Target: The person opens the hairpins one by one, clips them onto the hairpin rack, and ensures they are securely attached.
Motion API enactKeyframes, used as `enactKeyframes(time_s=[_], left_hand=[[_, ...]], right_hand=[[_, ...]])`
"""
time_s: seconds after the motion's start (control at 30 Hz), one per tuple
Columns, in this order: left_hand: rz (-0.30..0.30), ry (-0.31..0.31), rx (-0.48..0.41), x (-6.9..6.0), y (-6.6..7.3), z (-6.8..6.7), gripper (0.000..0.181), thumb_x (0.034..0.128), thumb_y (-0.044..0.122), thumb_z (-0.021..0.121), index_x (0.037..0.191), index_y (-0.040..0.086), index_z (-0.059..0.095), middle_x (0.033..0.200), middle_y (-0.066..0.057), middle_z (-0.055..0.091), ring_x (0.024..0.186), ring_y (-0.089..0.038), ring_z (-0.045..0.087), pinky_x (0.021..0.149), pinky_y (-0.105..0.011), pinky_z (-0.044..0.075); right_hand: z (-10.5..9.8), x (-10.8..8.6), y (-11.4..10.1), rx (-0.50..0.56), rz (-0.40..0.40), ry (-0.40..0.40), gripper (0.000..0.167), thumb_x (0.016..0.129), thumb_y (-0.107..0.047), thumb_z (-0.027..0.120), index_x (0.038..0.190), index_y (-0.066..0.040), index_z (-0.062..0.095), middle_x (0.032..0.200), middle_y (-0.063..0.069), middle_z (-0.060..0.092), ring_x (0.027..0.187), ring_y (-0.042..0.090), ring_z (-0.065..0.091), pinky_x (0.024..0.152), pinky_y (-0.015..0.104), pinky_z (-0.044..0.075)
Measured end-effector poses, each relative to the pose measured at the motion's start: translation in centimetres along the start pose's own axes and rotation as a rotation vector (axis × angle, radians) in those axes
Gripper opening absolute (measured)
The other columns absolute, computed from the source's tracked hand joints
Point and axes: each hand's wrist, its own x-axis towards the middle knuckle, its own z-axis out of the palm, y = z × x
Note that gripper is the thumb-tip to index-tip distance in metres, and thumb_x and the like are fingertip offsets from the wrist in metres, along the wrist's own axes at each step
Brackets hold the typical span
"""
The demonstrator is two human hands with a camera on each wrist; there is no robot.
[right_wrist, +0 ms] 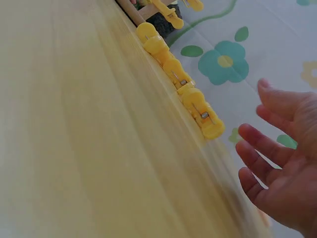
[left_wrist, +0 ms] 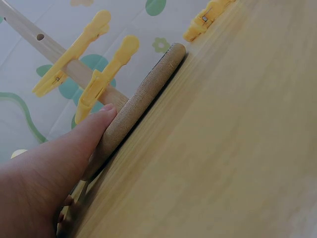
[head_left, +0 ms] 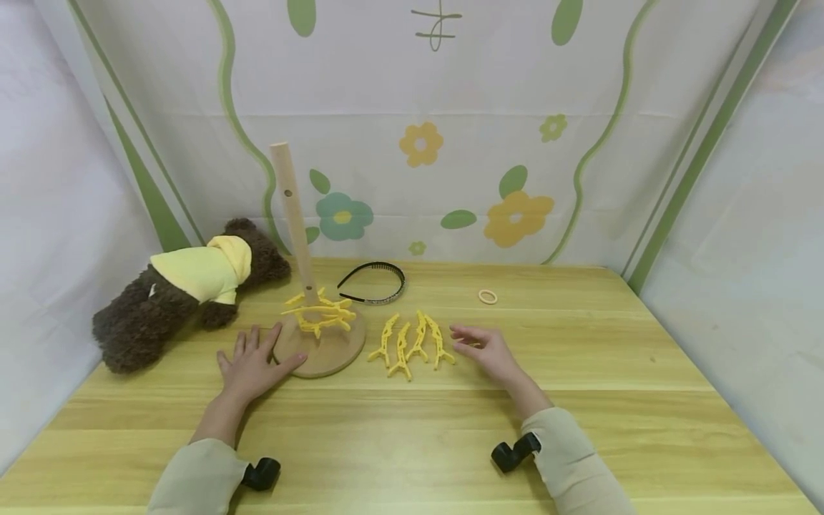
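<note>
A wooden stand has an upright post [head_left: 295,222] on a round base [head_left: 331,361]. Yellow clips, apparently alligator hair clips [head_left: 322,323], sit around the lower post. My left hand [head_left: 257,366] rests at the base's left side, thumb [left_wrist: 96,121] lying on the base and the other fingers spread. Several more yellow clips [head_left: 400,350] lie side by side on the table, right of the stand; metal springs show on them in the right wrist view. Just right of these clips hovers my right hand [head_left: 491,355], fingers loosely bent and apart, holding nothing.
Behind the clips lies a black headband [head_left: 404,275] with teeth. A small pale ring [head_left: 488,296] lies toward the back right of the wooden table [head_left: 579,443]. At the left is a brown plush bear [head_left: 138,322] in a yellow hoodie. Printed fabric [head_left: 360,143] encloses the table.
</note>
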Motion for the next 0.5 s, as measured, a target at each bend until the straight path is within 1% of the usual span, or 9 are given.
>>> enactKeyframes(time_s=[0.13, 0.17, 0.23, 0.33, 0.5], left_hand=[[0.004, 0.001, -0.004, 0.0, 0.0, 0.0, 0.091, 0.0734, 0.068, 0.041, 0.140, 0.013, 0.014, 0.136, -0.032, 0.004, 0.121, -0.048, -0.006, 0.079, -0.067, -0.014], [0.004, 0.002, -0.004, 0.0, 0.0, 0.0, 0.091, 0.0733, 0.069, 0.041, 0.140, 0.013, 0.014, 0.136, -0.032, 0.004, 0.121, -0.048, -0.006, 0.079, -0.067, -0.014], [0.003, 0.004, -0.002, 0.0, 0.0, 0.0, 0.091, 0.0730, 0.069, 0.041, 0.140, 0.012, 0.015, 0.136, -0.031, 0.005, 0.121, -0.048, -0.005, 0.079, -0.067, -0.014], [0.003, 0.004, -0.001, 0.0, 0.0, 0.0, 0.091, 0.0732, 0.069, 0.041, 0.140, 0.012, 0.015, 0.136, -0.032, 0.005, 0.121, -0.049, -0.005, 0.079, -0.067, -0.014], [0.001, 0.002, 0.002, 0.0, 0.0, -0.1, 0.091, 0.0733, 0.069, 0.041, 0.140, 0.012, 0.015, 0.136, -0.032, 0.005, 0.121, -0.049, -0.005, 0.079, -0.068, -0.013]], right_hand=[[0.2, -0.2, 0.8, 0.045, 0.077, -0.015, 0.036, 0.078, -0.008, 0.064, 0.110, 0.006, 0.056, 0.105, 0.018, 0.057, 0.092, 0.024, 0.055, 0.077, 0.029, 0.044], [0.3, -0.3, 1.0, 0.053, 0.083, -0.018, 0.035, 0.078, -0.006, 0.064, 0.109, 0.007, 0.056, 0.105, 0.020, 0.057, 0.093, 0.025, 0.055, 0.077, 0.029, 0.044], [0.4, -0.2, 1.3, 0.043, 0.069, -0.021, 0.032, 0.077, -0.003, 0.064, 0.106, 0.010, 0.057, 0.104, 0.021, 0.057, 0.093, 0.029, 0.055, 0.077, 0.031, 0.044], [0.5, -0.2, 1.6, -0.009, 0.051, -0.022, 0.029, 0.075, -0.003, 0.066, 0.101, 0.008, 0.061, 0.100, 0.019, 0.059, 0.092, 0.030, 0.054, 0.077, 0.032, 0.043], [0.6, -0.2, 1.6, -0.135, 0.043, -0.009, 0.023, 0.074, -0.009, 0.068, 0.095, -0.001, 0.067, 0.095, 0.009, 0.061, 0.090, 0.022, 0.055, 0.077, 0.030, 0.043]])
